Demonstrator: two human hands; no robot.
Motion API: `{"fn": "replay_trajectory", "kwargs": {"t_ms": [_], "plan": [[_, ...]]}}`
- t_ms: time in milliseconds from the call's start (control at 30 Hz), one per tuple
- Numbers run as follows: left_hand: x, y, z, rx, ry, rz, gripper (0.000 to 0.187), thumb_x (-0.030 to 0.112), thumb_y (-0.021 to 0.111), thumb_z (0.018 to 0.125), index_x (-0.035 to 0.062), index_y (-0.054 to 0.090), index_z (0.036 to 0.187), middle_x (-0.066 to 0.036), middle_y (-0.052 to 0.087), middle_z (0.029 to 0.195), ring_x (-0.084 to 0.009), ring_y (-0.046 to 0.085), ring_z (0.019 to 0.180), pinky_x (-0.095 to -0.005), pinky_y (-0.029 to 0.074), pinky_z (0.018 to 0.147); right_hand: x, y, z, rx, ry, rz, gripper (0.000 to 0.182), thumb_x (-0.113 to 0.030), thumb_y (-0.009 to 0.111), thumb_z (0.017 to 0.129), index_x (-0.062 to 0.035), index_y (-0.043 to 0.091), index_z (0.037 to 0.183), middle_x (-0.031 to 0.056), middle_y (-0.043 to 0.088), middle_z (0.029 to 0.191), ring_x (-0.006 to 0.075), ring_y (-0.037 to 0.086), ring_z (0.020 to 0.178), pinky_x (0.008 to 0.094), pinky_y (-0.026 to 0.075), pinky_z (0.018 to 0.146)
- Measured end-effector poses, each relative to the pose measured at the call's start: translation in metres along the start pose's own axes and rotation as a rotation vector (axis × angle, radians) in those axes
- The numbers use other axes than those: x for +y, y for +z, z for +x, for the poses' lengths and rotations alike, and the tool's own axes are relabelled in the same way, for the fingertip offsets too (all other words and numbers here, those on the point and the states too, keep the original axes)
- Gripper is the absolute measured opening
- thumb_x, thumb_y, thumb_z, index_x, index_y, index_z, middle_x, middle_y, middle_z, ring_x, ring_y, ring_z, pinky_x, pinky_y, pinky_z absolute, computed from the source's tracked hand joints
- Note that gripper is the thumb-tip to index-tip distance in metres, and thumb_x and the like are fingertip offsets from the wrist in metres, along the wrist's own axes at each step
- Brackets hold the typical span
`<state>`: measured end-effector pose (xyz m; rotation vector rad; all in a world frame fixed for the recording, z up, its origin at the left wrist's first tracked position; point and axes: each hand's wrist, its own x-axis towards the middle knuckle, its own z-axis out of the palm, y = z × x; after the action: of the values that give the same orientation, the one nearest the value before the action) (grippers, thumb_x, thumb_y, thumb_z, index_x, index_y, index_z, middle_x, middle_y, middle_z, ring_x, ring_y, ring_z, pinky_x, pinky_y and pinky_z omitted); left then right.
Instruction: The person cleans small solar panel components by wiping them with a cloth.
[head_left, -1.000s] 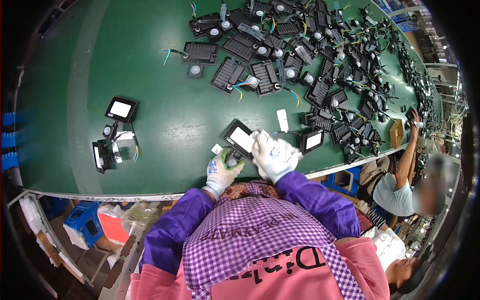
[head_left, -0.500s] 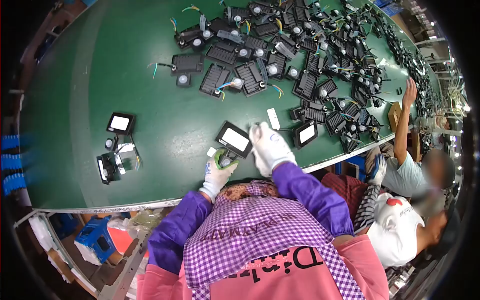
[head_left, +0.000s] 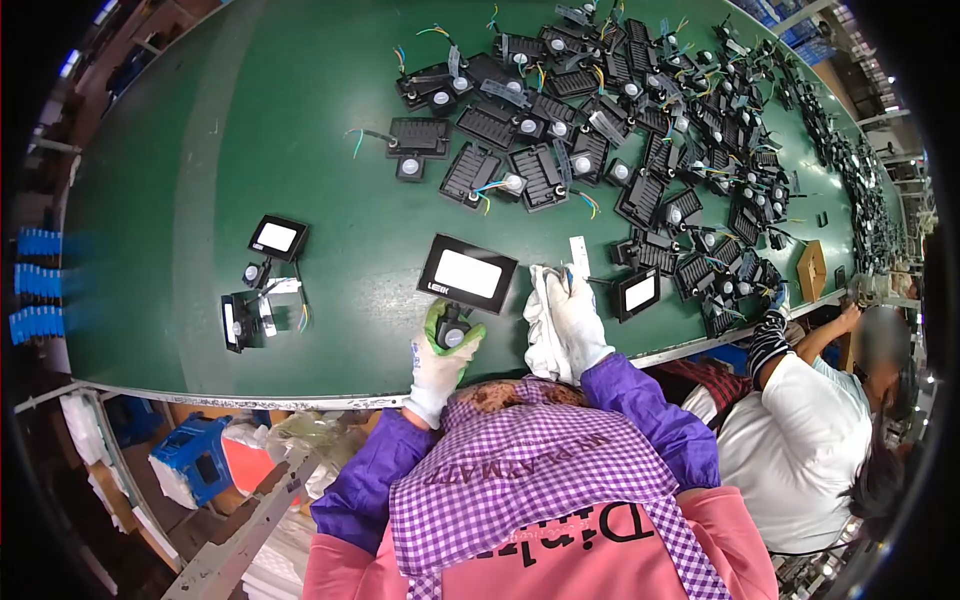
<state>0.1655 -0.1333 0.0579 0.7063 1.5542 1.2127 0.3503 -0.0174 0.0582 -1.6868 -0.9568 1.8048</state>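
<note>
Left hand [head_left: 440, 352]: gloved, fingers clenched around the sensor knob below a black floodlight [head_left: 467, 273], lower centre of frame.
Floodlight: face up on the green table [head_left: 330, 150], white panel showing, just above the left hand.
Right hand [head_left: 575, 310]: gloved, fingers closed on a white cloth [head_left: 541, 325], right of the floodlight, not touching it.
Upper right: heap of black lamp housings [head_left: 640, 130].
Left: two small floodlights [head_left: 262, 280].

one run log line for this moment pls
left hand: holds sensor knob under floodlight | right hand: holds white cloth | on green table
</note>
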Motion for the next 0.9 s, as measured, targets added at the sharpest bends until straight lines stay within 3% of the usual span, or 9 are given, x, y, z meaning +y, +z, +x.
{"fn": "replay_trajectory", "kwargs": {"t_ms": [267, 400, 433, 467, 567, 667, 800, 867, 900], "plan": [[-0.032, 0.013, 0.012, 0.114, -0.087, 0.122, 0.045, 0.007, 0.079, 0.080, -0.0031, 0.058, 0.119, -0.004, 0.066, 0.088, -0.0069, 0.057, 0.070, -0.0230, 0.048, 0.059, 0.022, 0.005, 0.012, -0.024, 0.054, -0.050, 0.025, -0.025, 0.055, 0.098, -0.0042, 0.059, 0.111, 0.0106, 0.069, 0.074, 0.0182, 0.064, 0.057, 0.0328, 0.050, 0.053], [-0.041, 0.018, 0.017, 0.090, -0.174, 0.074, 0.052, 0.014, 0.082, 0.077, -0.0058, 0.058, 0.119, -0.010, 0.069, 0.097, -0.0148, 0.062, 0.082, -0.0299, 0.052, 0.073, 0.021, 0.027, -0.002, -0.008, -0.327, -0.605, 0.040, -0.037, 0.058, 0.095, -0.0018, 0.058, 0.114, 0.0228, 0.069, 0.091, 0.0386, 0.069, 0.089, 0.0448, 0.052, 0.077], [-0.058, 0.016, 0.022, 0.079, -0.049, 0.169, 0.051, 0.012, 0.080, 0.081, -0.0047, 0.056, 0.123, -0.004, 0.065, 0.088, -0.0088, 0.058, 0.070, -0.0253, 0.049, 0.060, 0.010, 0.032, -0.008, -0.091, -0.246, -0.860, 0.038, -0.039, 0.055, 0.097, -0.0030, 0.059, 0.110, 0.0275, 0.068, 0.096, 0.0455, 0.066, 0.094, 0.0484, 0.051, 0.081], [-0.072, 0.016, 0.023, 0.110, 0.023, 0.264, 0.054, 0.017, 0.080, 0.081, -0.0048, 0.056, 0.124, -0.005, 0.065, 0.089, -0.0104, 0.060, 0.073, -0.0263, 0.050, 0.061, 0.017, 0.036, 0.002, -0.142, -0.256, -1.011, 0.036, -0.039, 0.052, 0.098, -0.0042, 0.059, 0.105, 0.0287, 0.067, 0.095, 0.0472, 0.064, 0.094, 0.0500, 0.050, 0.080], [-0.059, 0.005, 0.025, 0.024, -0.173, 0.370, 0.059, 0.020, 0.081, 0.079, -0.0049, 0.056, 0.126, -0.012, 0.069, 0.097, -0.0156, 0.063, 0.086, -0.0305, 0.054, 0.073, 0.005, 0.033, 0.034, -0.071, -0.448, -1.001, 0.034, -0.038, 0.050, 0.098, -0.0054, 0.059, 0.102, 0.0260, 0.068, 0.091, 0.0452, 0.065, 0.090, 0.0517, 0.050, 0.077], [-0.034, -0.008, 0.033, 0.063, -0.010, 0.499, 0.053, 0.021, 0.080, 0.080, -0.0020, 0.059, 0.124, -0.010, 0.070, 0.092, -0.0114, 0.062, 0.070, -0.0285, 0.051, 0.058, -0.024, 0.042, 0.055, -0.047, -0.439, -1.133, 0.039, -0.041, 0.049, 0.098, -0.0043, 0.059, 0.104, 0.0248, 0.069, 0.096, 0.0437, 0.065, 0.093, 0.0519, 0.049, 0.080], [-0.042, -0.071, 0.053, 0.223, -0.239, 0.088, 0.051, 0.020, 0.082, 0.081, -0.0008, 0.059, 0.122, -0.004, 0.067, 0.085, -0.0093, 0.060, 0.063, -0.0236, 0.048, 0.051, -0.027, 0.043, 0.024, -0.155, -0.224, -1.059, 0.045, -0.046, 0.047, 0.098, -0.0049, 0.057, 0.113, 0.0278, 0.067, 0.105, 0.0445, 0.064, 0.102, 0.0499, 0.049, 0.086], [-0.012, -0.112, 0.061, 0.450, -0.212, 0.231, 0.060, 0.030, 0.082, 0.081, 0.0010, 0.057, 0.126, -0.017, 0.067, 0.103, -0.0251, 0.065, 0.091, -0.0351, 0.052, 0.082, -0.018, 0.042, 0.012, -0.135, -0.207, -1.087, 0.039, -0.042, 0.051, 0.098, -0.0046, 0.057, 0.107, 0.0227, 0.069, 0.089, 0.0435, 0.067, 0.085, 0.0480, 0.052, 0.073], [-0.002, -0.127, 0.066, 0.610, -0.127, 0.337, 0.063, 0.029, 0.082, 0.081, 0.0013, 0.054, 0.130, -0.018, 0.063, 0.112, -0.0255, 0.062, 0.099, -0.0381, 0.052, 0.086, 0.001, 0.035, 0.014, -0.182, -0.225, -0.990, 0.039, -0.042, 0.051, 0.098, -0.0047, 0.057, 0.107, 0.0221, 0.069, 0.089, 0.0422, 0.067, 0.083, 0.0470, 0.052, 0.071]]}}
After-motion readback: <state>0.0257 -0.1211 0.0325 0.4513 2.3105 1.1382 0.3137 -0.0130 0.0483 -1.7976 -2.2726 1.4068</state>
